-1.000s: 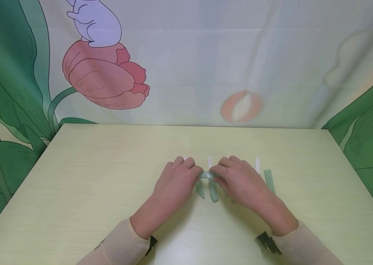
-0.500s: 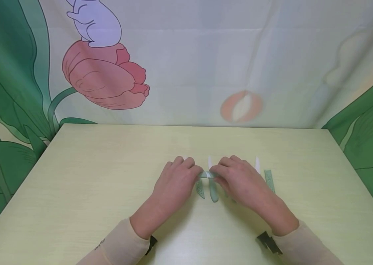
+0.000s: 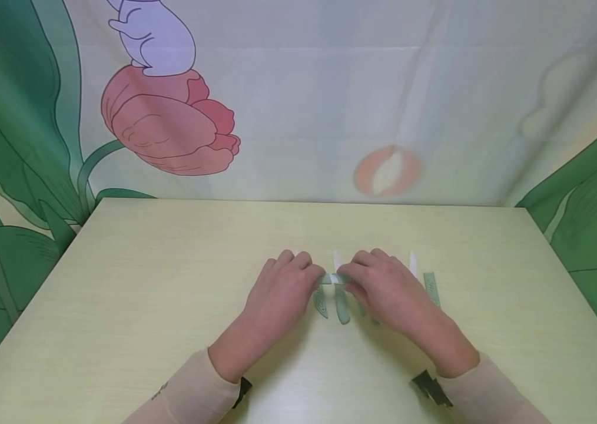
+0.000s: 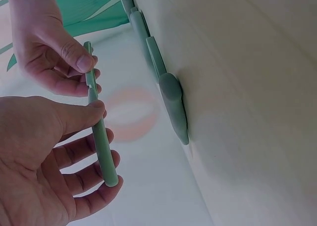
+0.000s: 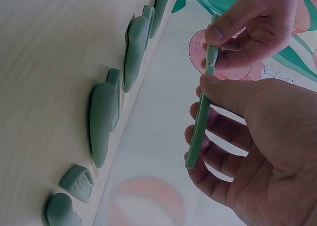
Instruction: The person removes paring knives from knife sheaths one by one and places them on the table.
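Both hands hold a small green knife level above the table, a narrow white band showing between its two green parts. My left hand [image 3: 282,291] pinches the rounded handle [image 4: 102,154] between thumb and fingers. My right hand [image 3: 385,291] pinches the slimmer grooved part, which looks like a blade cover [image 5: 199,132]. Below them on the table lies another knife with a green handle [image 3: 342,306] and a white blade [image 3: 336,259]. Beside it, partly under the left hand, is a curved patterned green piece [image 3: 321,303].
Right of my right hand are a white blade [image 3: 412,263] and a flat patterned green cover [image 3: 431,288]. Several green pieces lie in a row on the pale table [image 3: 171,294], some hidden by the hands. A printed curtain [image 3: 298,106] hangs behind the table's far edge.
My right hand has shifted very slightly to the right, and the white band between the green parts looks a little wider. The left hand stays in place.
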